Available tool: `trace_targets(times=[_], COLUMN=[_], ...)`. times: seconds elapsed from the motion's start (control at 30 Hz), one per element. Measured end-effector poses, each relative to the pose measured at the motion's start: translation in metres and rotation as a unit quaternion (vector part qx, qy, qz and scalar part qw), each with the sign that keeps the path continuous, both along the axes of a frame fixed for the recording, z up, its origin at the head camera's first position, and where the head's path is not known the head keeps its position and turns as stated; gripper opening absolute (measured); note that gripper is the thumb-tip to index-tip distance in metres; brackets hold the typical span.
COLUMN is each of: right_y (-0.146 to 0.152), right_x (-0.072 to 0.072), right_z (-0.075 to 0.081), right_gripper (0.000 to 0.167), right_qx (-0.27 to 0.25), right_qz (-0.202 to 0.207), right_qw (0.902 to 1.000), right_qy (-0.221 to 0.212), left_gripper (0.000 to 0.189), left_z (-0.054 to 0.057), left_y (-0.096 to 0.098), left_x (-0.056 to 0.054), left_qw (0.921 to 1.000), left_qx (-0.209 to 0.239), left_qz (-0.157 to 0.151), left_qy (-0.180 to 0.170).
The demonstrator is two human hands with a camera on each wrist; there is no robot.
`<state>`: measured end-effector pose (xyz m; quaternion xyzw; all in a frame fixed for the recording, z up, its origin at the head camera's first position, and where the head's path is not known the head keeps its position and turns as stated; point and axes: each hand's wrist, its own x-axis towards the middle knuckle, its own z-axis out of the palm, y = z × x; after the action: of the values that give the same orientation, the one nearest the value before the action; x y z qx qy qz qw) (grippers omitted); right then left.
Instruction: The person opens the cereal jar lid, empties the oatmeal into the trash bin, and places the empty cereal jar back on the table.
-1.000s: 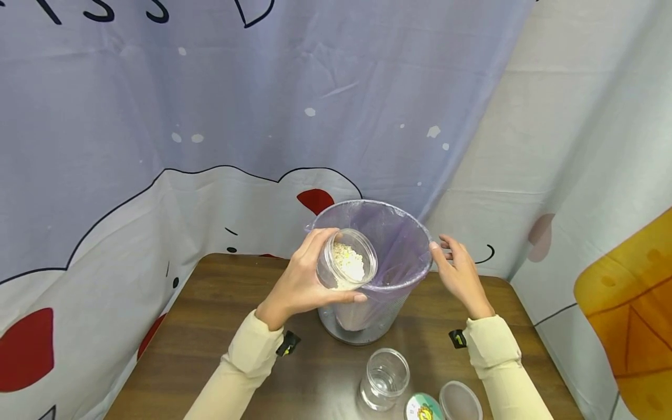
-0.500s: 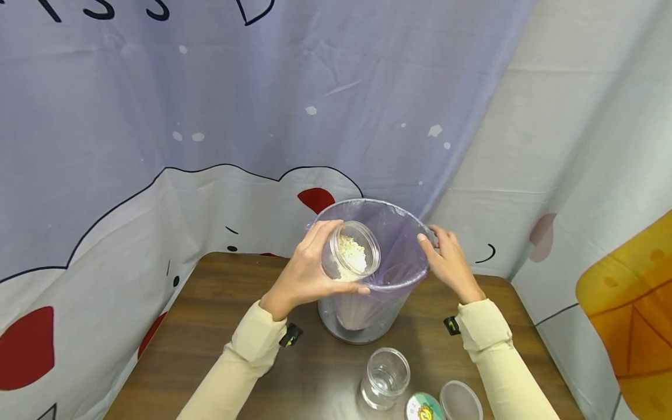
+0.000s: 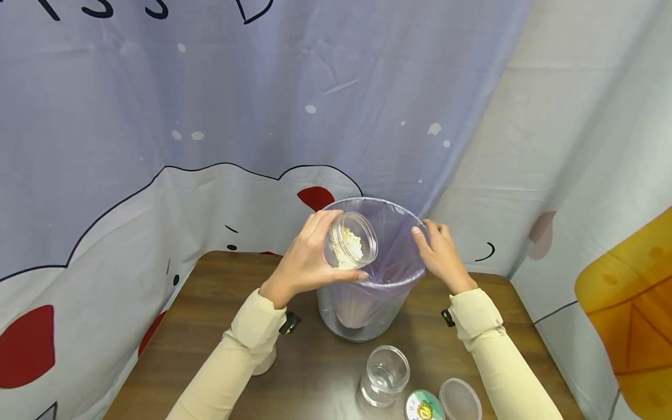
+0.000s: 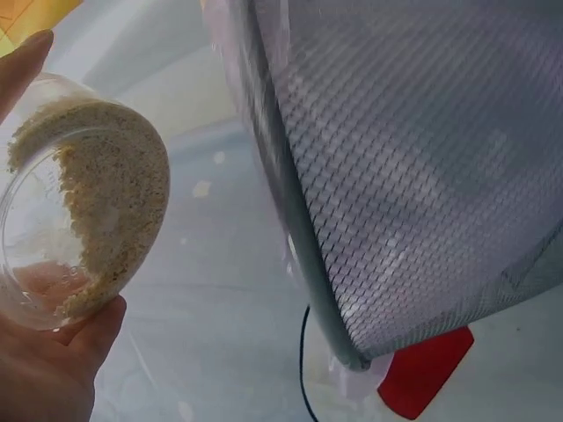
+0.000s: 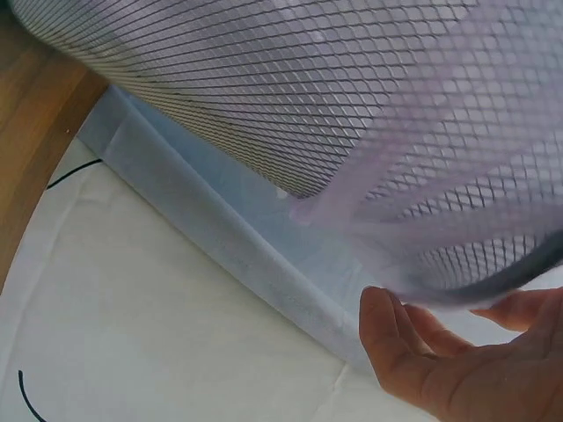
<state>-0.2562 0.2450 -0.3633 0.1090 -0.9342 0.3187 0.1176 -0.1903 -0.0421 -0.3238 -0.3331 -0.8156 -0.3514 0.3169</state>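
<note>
My left hand (image 3: 304, 262) grips a clear plastic jar (image 4: 53, 220) from the side, its mouth tilted toward the opening of a mesh trash bin (image 3: 385, 306). Pale, crumbly flakes like oats (image 3: 349, 248) lie in the jar, heaped along its lower side. A thin purple bag (image 3: 396, 242) lines the bin and folds over its rim. At the bin's right side, my right hand (image 3: 443, 256) holds the rim, thumb on the inner side and fingers outside. From the right wrist view, the curled fingers (image 5: 383, 330) sit just below the rim and bag.
An open clear jar (image 3: 385, 376) stands on the wooden table (image 3: 315, 379) in front of the bin. Beside it lie a green printed round lid (image 3: 422, 405) and a translucent lid (image 3: 461, 399). A pale round object (image 3: 265, 363) shows partly behind the left sleeve. Printed curtains hang behind.
My right hand has come left from beside the bin onto its rim. The left hand has lifted the jar slightly and turned its mouth further toward the bin.
</note>
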Motion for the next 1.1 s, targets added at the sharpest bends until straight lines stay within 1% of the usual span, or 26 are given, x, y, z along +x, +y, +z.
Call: trace_targets(times=[0.17, 0.27, 0.43, 0.57, 0.7, 0.87, 1.1], right_y=[-0.003, -0.004, -0.005, -0.004, -0.005, -0.007, -0.008], right_x=[-0.001, -0.002, -0.003, -0.006, -0.006, -0.004, -0.002], right_z=[-0.002, -0.001, 0.001, 0.001, 0.003, 0.006, 0.008], right_gripper=[0.060, 0.062, 0.070, 0.073, 0.078, 0.082, 0.081], right_qx=[0.023, 0.036, 0.054, 0.073, 0.075, 0.081, 0.083], right_qz=[0.003, 0.001, -0.001, -0.006, -0.009, -0.016, -0.021], right_qw=[0.9996, 0.9990, 0.9971, 0.9950, 0.9929, 0.9887, 0.9876], right_qy=[-0.015, -0.026, -0.054, -0.069, -0.091, -0.125, -0.131], left_gripper=[0.098, 0.097, 0.097, 0.097, 0.098, 0.096, 0.092], left_z=[0.004, 0.005, 0.009, 0.011, 0.014, 0.017, 0.022], left_y=[-0.002, -0.002, -0.001, -0.001, 0.001, 0.003, 0.004], left_x=[-0.002, -0.004, -0.007, -0.010, -0.010, -0.010, -0.012], left_qw=[0.9989, 0.9975, 0.9958, 0.9935, 0.9906, 0.9853, 0.9806], left_qx=[-0.043, -0.066, -0.081, -0.101, -0.120, -0.153, -0.179], left_qz=[0.013, 0.022, 0.037, 0.047, 0.055, 0.069, 0.070], left_qy=[0.010, 0.014, 0.020, 0.027, 0.035, 0.034, 0.041])
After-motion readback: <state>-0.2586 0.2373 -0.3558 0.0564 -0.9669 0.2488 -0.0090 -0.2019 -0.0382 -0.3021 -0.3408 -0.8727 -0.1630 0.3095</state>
